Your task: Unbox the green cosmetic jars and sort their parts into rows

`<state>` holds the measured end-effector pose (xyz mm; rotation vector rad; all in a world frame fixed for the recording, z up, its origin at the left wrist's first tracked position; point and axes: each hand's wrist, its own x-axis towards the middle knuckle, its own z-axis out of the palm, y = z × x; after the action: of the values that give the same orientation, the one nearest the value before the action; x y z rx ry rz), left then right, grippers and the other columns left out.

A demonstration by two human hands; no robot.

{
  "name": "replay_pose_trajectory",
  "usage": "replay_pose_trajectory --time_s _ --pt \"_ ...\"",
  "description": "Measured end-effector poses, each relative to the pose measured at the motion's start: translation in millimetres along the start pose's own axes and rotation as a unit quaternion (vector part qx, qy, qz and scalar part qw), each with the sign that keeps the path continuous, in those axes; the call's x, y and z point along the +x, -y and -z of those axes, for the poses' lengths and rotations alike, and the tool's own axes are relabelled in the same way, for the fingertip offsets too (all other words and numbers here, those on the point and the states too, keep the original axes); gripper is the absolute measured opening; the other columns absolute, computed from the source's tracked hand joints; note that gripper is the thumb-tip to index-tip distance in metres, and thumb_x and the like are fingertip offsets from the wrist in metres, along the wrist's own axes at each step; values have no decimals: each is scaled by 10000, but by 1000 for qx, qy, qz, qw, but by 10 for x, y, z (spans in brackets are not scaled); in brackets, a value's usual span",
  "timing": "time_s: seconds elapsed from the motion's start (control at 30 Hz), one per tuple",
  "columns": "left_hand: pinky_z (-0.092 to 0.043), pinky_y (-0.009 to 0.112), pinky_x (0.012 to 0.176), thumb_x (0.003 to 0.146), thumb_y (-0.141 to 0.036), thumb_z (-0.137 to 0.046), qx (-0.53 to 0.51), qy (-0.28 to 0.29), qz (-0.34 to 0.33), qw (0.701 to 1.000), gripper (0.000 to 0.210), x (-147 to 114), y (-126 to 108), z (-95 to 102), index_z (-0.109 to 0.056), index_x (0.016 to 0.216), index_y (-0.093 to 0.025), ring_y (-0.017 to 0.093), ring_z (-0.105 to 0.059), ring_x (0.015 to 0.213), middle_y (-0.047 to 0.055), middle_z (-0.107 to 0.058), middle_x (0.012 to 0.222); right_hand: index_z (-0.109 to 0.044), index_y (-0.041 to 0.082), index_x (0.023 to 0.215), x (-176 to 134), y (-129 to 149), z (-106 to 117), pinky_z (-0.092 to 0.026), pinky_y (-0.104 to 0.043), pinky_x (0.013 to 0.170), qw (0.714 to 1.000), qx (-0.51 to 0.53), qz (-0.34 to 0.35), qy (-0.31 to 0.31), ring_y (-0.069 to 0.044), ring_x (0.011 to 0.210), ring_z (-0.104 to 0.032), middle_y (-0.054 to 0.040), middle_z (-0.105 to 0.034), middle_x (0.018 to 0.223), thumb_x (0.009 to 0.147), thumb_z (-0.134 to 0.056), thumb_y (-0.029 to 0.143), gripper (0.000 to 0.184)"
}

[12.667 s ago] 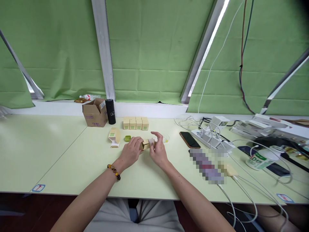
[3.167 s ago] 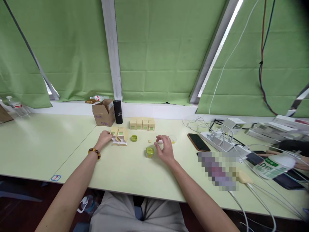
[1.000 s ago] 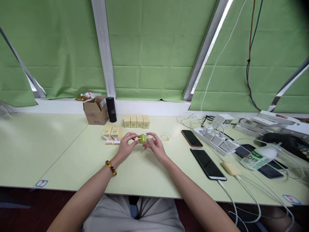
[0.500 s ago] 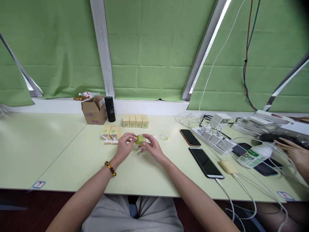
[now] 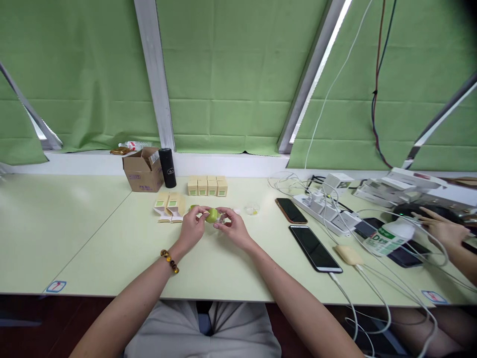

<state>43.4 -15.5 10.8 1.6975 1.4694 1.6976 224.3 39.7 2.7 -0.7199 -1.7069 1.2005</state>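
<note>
Over the table (image 5: 122,253), both my hands meet in front of several small boxes. My left hand (image 5: 193,226), with a beaded bracelet (image 5: 169,261) on its wrist, pinches a small rounded green object (image 5: 212,215); its exact kind is too small to tell. Fingers closed, my right hand (image 5: 235,227) grips a small clear plastic piece (image 5: 222,218) right beside the green object. Whether the two touch I cannot tell. Two opened cream boxes (image 5: 175,200) lie left of my left hand. A clear plastic piece (image 5: 252,209) rests beyond my right hand.
Behind my hands stand several closed cream boxes (image 5: 212,186), a cardboard carton (image 5: 143,174) and a black bottle (image 5: 167,168). To the right lie two phones (image 5: 315,247), a power strip (image 5: 324,214), tangled cables and a white bottle (image 5: 389,237). A co-worker's hand (image 5: 441,226) is at far right.
The green object shows a different side. The clear piece now appears in my right fingers, which have closed in. At far right the co-worker's hand has shifted. My view moved slightly.
</note>
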Motion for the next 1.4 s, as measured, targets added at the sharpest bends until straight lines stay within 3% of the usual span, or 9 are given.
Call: replay_pose_trajectory --time_s 0.23,0.43,0.57,0.87,1.0,1.1,1.23,1.3,1.4 --pt "-559 257 550 872 -563 -717 -149 -110 80 980 400 190 184 80 -564 868 -194 157 -670 759 106 -747 1065 -673 274 1169 63 -27 153 -558 -364 868 998 53 24 -33 -209 1038 -603 -64 -674 1224 728 -852 350 482" --pt "-604 280 580 807 -578 -771 -173 -107 132 970 446 208 273 50 -585 859 -176 146 -662 681 43 -709 811 -678 295 1135 42 11 123 -568 -422 983 988 125 88 -33 -243 1172 -634 -62 -540 1377 712 -880 314 469" --pt "-611 285 582 803 -558 -783 -176 -98 147 968 434 188 277 28 -583 840 -176 144 -668 661 36 -705 785 -675 297 1142 31 45 131 -556 -446 1034 983 164 72 -38 -250 1196 -629 -50 -640 1266 698 -915 323 505" --pt "-635 314 614 804 -556 -789 -177 -86 170 966 432 181 287 19 -601 847 -169 159 -692 683 56 -728 804 -704 261 1074 91 111 286 -563 -342 727 927 369 -40 -56 -218 911 -701 -53 -765 965 849 -789 519 352" --pt "-643 326 632 798 -566 -793 -178 -82 172 965 444 179 294 25 -602 863 -170 156 -701 677 56 -734 837 -706 274 1059 170 149 543 -559 -321 710 923 376 -20 -80 -172 810 -684 -39 -761 1027 808 -823 479 345" --pt "-646 333 638 794 -573 -797 -179 -77 173 966 454 177 290 30 -603 862 -168 151 -698 658 53 -738 841 -707 285 1120 259 186 914 -558 -310 740 946 283 31 -157 -160 825 -677 -21 -743 1037 738 -870 425 439" --pt "-647 334 642 788 -575 -804 -176 -74 176 966 462 179 269 27 -604 860 -165 155 -705 656 60 -743 843 -701 257 1176 351 217 1496 -555 -357 791 972 -62 27 -226 -217 945 -665 -64 -739 1168 700 -849 353 507" --pt "-644 327 637 784 -573 -808 -176 -75 178 965 463 181 258 23 -603 857 -164 159 -712 665 66 -746 848 -707 237 1188 384 205 1734 -545 -377 827 944 -260 -12 -202 -250 1007 -656 -83 -741 1201 711 -794 261 486" --pt "-647 332 633 787 -568 -807 -176 -74 174 966 457 181 255 19 -605 855 -164 162 -709 671 62 -735 823 -691 197 1249 442 124 1953 -533 -345 859 898 -412 -85 -129 -248 1032 -677 -117 -741 1218 742 -719 150 511"
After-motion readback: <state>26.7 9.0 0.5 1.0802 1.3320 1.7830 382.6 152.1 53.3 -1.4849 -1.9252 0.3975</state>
